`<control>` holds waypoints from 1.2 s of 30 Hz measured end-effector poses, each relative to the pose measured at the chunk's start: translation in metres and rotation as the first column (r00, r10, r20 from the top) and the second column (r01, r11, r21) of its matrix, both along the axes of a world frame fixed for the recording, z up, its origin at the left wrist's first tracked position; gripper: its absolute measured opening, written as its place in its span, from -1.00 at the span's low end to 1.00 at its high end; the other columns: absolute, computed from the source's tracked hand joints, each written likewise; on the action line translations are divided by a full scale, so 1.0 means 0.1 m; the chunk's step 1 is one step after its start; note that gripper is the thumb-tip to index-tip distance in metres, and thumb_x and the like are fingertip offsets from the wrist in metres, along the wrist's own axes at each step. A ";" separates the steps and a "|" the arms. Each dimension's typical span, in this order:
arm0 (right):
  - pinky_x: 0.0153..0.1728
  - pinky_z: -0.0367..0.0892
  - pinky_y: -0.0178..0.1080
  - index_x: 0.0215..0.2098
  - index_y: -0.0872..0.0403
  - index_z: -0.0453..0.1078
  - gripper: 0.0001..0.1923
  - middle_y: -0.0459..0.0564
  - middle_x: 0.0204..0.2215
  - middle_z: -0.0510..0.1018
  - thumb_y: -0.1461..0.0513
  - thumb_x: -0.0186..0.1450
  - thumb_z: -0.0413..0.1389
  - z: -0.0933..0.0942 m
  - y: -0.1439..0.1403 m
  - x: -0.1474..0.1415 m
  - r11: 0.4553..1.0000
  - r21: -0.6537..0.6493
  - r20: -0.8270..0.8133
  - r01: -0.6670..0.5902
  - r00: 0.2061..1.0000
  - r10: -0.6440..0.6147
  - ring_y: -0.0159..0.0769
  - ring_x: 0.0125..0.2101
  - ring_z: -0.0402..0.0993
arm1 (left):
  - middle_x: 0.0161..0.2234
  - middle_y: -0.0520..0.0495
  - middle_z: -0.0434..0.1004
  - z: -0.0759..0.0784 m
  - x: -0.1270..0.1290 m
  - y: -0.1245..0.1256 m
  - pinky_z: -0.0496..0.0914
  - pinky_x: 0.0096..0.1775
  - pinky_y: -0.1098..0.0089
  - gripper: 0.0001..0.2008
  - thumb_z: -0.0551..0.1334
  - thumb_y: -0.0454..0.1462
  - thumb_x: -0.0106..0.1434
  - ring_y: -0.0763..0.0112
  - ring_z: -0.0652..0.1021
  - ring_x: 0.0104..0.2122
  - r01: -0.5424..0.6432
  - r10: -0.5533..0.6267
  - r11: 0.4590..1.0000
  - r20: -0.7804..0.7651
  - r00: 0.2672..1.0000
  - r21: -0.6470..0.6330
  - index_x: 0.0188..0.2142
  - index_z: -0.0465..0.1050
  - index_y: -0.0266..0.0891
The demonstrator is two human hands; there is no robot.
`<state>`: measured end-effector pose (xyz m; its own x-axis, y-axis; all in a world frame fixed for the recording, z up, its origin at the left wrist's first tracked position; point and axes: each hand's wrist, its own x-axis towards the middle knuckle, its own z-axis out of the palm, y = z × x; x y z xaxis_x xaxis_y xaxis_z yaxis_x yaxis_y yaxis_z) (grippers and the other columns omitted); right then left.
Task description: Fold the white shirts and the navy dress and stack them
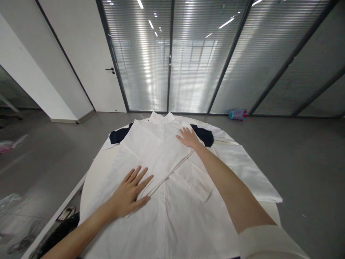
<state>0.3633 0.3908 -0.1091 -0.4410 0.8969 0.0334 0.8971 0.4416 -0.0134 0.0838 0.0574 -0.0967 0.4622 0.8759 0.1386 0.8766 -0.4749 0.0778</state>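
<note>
— On the round tabletop [93, 169], what lies under the hands?

— A white shirt [172, 201], spread front-up, its collar [161, 117] at the far edge. One sleeve [164, 162] is folded across the chest in a slant, running from the far right down toward the near left.

— And the left hand [132, 192]?

— It lies flat on the near end of that folded sleeve, palm down, fingers spread and pointing far-right. It pinches nothing; it only presses the cloth.

— The right hand [188, 137]?

— Reached out far, flat as well, fingers a little apart, resting on the shirt near the shoulder, just right of the collar. Its forearm crosses above the chest pocket [194, 180].

— Anything else on the tabletop?

— A dark garment [118, 136] shows beneath the shirt at the far side, peeking out left and right of the shoulders. The shirt's right side [248, 169] hangs out past the tabletop's rim.

— And around it?

— Grey floor, a wall of glass panels with blinds at the far side, and a white door [88, 61] far left. A small blue-and-pink bottle [237, 114] lies on the floor by the glass, well apart from the tabletop.
</note>
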 end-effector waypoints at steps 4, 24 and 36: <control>0.36 -0.41 0.08 0.48 0.15 -0.18 -0.07 0.22 0.46 -0.30 -0.27 0.40 -0.35 0.04 0.10 0.01 0.999 -0.032 0.000 0.026 1.000 -0.026 -0.03 0.44 -0.43 | 0.45 -0.04 -0.19 -0.05 0.00 -0.03 0.02 0.33 -0.08 -0.29 0.08 0.04 0.41 -0.06 -0.03 0.41 -0.007 0.008 1.000 -0.038 0.999 0.018 0.45 -0.16 0.08; 0.35 -0.25 0.12 0.47 0.24 -0.15 -0.04 0.20 0.46 -0.24 -0.26 0.39 -0.41 0.05 -0.45 -0.26 0.992 -0.124 -0.034 -0.014 0.999 0.010 0.06 0.42 -0.29 | 0.46 -0.04 -0.24 0.01 0.03 -0.01 0.02 0.32 -0.13 -0.29 0.08 0.04 0.41 -0.11 -0.06 0.41 -0.018 0.017 0.999 -0.029 0.999 -0.028 0.45 -0.17 0.09; 0.36 -0.06 -0.02 0.36 0.24 0.19 -0.30 0.26 0.37 0.14 -0.07 0.46 -0.10 0.40 -1.96 0.00 0.910 -0.132 -0.193 -0.394 0.910 0.366 0.00 0.37 0.01 | 0.22 -0.15 0.42 0.25 0.01 0.22 0.22 0.24 -0.04 -0.44 -0.03 0.12 0.43 -0.02 0.38 0.24 -0.107 0.202 0.963 0.402 0.893 -0.246 0.21 0.43 -0.05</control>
<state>0.3630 0.1944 -0.0691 -0.7504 0.6609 -0.0007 0.6409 0.7274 -0.2450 0.0845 0.0797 -0.0720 0.2583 0.9616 0.0929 0.7999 -0.2668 0.5376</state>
